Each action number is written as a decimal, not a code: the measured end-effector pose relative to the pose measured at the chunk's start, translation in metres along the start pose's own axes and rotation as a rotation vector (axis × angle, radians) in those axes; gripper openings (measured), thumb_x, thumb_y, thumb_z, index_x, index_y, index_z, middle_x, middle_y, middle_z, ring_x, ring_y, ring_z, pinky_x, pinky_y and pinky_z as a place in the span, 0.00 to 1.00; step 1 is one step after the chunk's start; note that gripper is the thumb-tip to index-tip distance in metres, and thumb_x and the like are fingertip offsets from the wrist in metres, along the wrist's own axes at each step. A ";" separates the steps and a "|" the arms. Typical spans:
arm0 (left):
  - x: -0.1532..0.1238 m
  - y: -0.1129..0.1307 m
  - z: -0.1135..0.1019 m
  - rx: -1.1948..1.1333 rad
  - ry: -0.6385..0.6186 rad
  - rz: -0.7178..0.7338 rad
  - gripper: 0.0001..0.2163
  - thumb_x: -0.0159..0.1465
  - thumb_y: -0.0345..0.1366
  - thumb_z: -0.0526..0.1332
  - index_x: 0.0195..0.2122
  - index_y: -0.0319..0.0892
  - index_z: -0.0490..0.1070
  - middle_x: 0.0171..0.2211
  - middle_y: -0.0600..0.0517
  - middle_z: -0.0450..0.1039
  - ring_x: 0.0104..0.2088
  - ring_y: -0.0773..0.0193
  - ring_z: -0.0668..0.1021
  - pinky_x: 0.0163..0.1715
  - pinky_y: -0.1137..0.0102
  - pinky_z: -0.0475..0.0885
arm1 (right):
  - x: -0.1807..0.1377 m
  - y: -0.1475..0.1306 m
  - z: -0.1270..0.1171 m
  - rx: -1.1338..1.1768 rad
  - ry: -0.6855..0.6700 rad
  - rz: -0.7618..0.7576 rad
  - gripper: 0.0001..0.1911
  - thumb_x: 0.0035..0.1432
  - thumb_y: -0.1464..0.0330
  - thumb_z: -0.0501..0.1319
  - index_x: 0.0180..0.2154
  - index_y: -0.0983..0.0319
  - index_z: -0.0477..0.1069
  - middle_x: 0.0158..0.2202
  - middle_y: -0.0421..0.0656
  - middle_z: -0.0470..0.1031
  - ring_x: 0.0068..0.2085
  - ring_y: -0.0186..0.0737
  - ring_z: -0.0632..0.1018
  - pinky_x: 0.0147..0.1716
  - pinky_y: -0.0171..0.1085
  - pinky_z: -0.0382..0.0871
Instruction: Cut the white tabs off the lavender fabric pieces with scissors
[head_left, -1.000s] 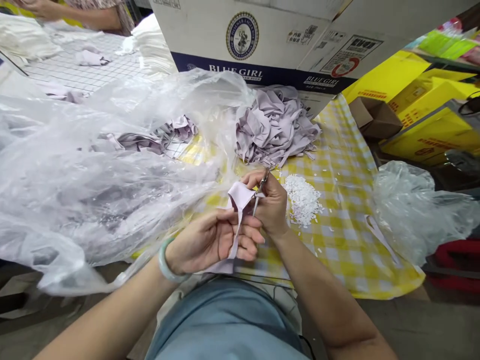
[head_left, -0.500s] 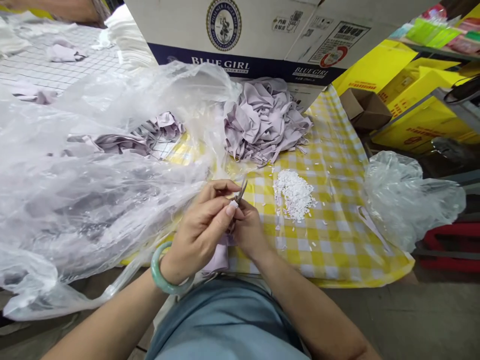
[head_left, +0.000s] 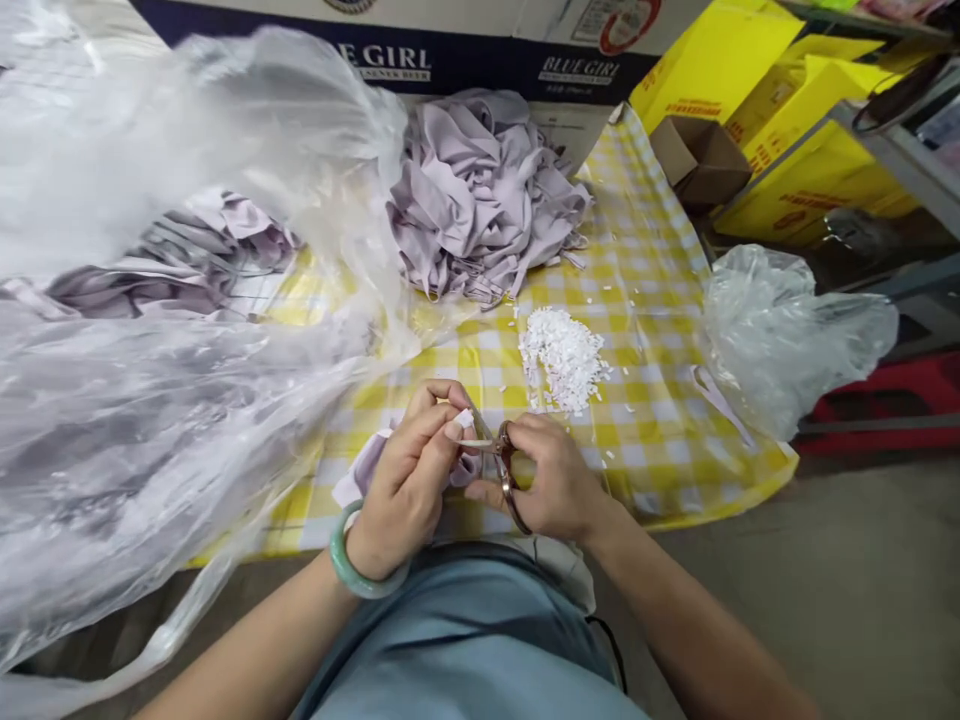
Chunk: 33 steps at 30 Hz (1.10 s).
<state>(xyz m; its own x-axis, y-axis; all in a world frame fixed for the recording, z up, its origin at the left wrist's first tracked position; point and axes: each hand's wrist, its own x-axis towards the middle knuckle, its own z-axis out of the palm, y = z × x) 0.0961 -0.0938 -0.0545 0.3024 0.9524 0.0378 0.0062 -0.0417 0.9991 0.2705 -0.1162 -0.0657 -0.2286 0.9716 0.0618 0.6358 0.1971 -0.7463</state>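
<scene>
My left hand (head_left: pixel 420 450), with a green bangle at the wrist, is closed on a piece of lilac fabric (head_left: pixel 364 465). A small white tip of it sticks up between thumb and fingers. In my right hand (head_left: pixel 551 475) is a pair of scissors (head_left: pixel 504 462), fingers in the handle loops. Its blades are spread and point left, at the white tip by my left fingertips. Beyond my hands lies a heap of small white clippings (head_left: pixel 566 358). Behind that sits a crumpled pile of lilac fabric pieces (head_left: pixel 480 190).
A yellow checked cloth (head_left: pixel 645 440) covers the table. Large clear plastic bags (head_left: pixel 187 420) with lilac fabric spread over the left. A crumpled plastic bag (head_left: pixel 795 330) and a lilac strip (head_left: pixel 724 405) lie at the right edge. A beer carton (head_left: pixel 480 60) stands at the back.
My right hand has moved right, away from my left, and the scissors now show spread blades at the fabric. My left hand still pinches the fabric. The view has tilted downward.
</scene>
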 end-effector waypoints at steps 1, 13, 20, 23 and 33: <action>0.001 -0.001 0.003 0.015 -0.023 0.020 0.14 0.71 0.35 0.52 0.27 0.41 0.68 0.40 0.49 0.63 0.42 0.61 0.69 0.38 0.71 0.67 | -0.003 0.001 -0.001 -0.019 0.002 0.005 0.25 0.50 0.48 0.67 0.22 0.60 0.62 0.23 0.38 0.65 0.28 0.36 0.66 0.33 0.36 0.58; 0.003 -0.009 0.009 0.122 -0.126 0.154 0.16 0.72 0.31 0.48 0.28 0.41 0.68 0.38 0.48 0.62 0.47 0.60 0.66 0.47 0.68 0.64 | -0.011 0.007 -0.004 0.005 -0.049 0.067 0.26 0.52 0.47 0.65 0.21 0.60 0.62 0.20 0.38 0.68 0.26 0.35 0.69 0.34 0.36 0.58; 0.002 -0.010 0.010 0.121 -0.147 0.152 0.16 0.72 0.31 0.49 0.27 0.41 0.67 0.39 0.48 0.63 0.47 0.59 0.66 0.46 0.67 0.64 | -0.009 0.007 -0.004 0.031 -0.021 0.065 0.26 0.50 0.49 0.67 0.19 0.60 0.60 0.19 0.37 0.67 0.25 0.34 0.68 0.32 0.35 0.58; 0.001 -0.012 0.011 0.096 -0.149 0.149 0.16 0.72 0.32 0.49 0.28 0.42 0.67 0.39 0.48 0.63 0.47 0.59 0.66 0.46 0.66 0.65 | -0.009 0.007 -0.004 0.033 -0.022 0.065 0.25 0.50 0.50 0.67 0.19 0.61 0.61 0.19 0.37 0.67 0.25 0.34 0.68 0.32 0.34 0.57; 0.001 -0.013 0.015 0.117 -0.174 0.190 0.15 0.72 0.30 0.49 0.29 0.43 0.68 0.31 0.50 0.64 0.48 0.58 0.65 0.48 0.65 0.63 | -0.014 0.007 -0.005 0.025 -0.003 0.095 0.24 0.51 0.53 0.66 0.19 0.61 0.61 0.18 0.36 0.66 0.23 0.32 0.66 0.28 0.33 0.56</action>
<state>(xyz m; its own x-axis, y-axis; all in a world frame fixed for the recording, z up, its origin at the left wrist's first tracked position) 0.1109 -0.0968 -0.0681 0.4679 0.8584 0.2102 0.0403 -0.2584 0.9652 0.2819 -0.1279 -0.0686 -0.1705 0.9853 -0.0124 0.6360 0.1004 -0.7652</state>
